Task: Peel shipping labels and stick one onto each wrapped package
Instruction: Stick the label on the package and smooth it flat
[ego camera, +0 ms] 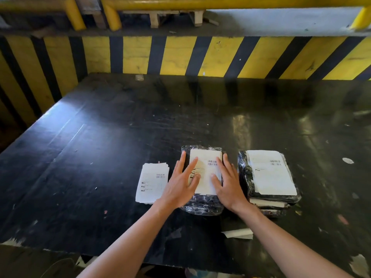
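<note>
From the head camera, I look down at a black table (pixel 100 157), and my work sits in the lower centre of the frame. My left hand (pixel 178 183) and my right hand (pixel 228 185) both lie flat, fingers spread, on the label (pixel 206 169) that covers the top of the middle package (pixel 202 205). Neither hand grasps anything; the palms and fingers only press down on the paper. I judge that I am smoothing this label so it sticks well to the plastic wrap.

To the right of it, near the lower right of the frame, there is a stack of packages (pixel 269 199). The top one already carries a white label (pixel 271 173), lying flat with no hand on it, so I take that one as finished. Whether the packages under it have labels, I cannot tell, because only their edges show.

To the left of my left hand, just beside the middle package, lies the pile of unused labels (pixel 152 183), several sheets. A strip of white backing paper (pixel 239 233) lies on the table near my right forearm, lower in the frame.

So at least one package seems done, one is almost done, and labels remain. I see no bare package waiting on the table.
</note>
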`<action>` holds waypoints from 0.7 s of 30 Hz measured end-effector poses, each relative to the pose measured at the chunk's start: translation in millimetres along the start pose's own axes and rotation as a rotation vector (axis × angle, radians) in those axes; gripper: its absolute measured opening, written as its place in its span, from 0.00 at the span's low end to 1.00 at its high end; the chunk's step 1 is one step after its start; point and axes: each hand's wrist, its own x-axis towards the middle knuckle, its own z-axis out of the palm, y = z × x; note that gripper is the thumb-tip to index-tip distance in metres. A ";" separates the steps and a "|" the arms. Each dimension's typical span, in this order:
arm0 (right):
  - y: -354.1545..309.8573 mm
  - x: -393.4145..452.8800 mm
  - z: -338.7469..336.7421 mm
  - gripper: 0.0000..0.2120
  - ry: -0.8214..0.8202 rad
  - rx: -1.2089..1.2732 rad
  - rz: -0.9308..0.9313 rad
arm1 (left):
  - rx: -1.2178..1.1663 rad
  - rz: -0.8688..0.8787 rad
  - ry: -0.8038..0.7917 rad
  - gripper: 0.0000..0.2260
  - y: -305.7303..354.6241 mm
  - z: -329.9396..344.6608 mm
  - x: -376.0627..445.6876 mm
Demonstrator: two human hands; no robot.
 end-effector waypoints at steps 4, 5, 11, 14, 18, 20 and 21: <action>-3.3 0.9 0.8 0.30 -0.002 0.050 0.006 | -0.033 -0.010 -0.020 0.26 8.3 -5.3 -3.0; -4.4 1.0 0.8 0.29 0.000 0.063 0.010 | -0.052 -0.017 -0.023 0.26 10.2 -6.1 -3.0; -16.5 4.1 1.3 0.31 0.016 0.113 0.068 | -0.169 -0.040 0.029 0.25 16.9 -5.4 0.3; -25.2 9.2 -4.5 0.32 -0.001 0.121 0.117 | -0.246 -0.071 0.068 0.25 15.8 -8.1 8.3; -39.4 20.5 -15.4 0.30 -0.060 0.074 0.168 | -0.285 -0.129 0.075 0.23 16.7 -17.4 19.6; -49.9 30.2 -22.6 0.30 -0.082 0.016 0.201 | -0.300 -0.155 0.068 0.23 19.7 -26.4 27.3; -55.0 35.8 -26.3 0.30 -0.095 -0.012 0.218 | -0.306 -0.169 0.064 0.23 21.2 -30.9 31.9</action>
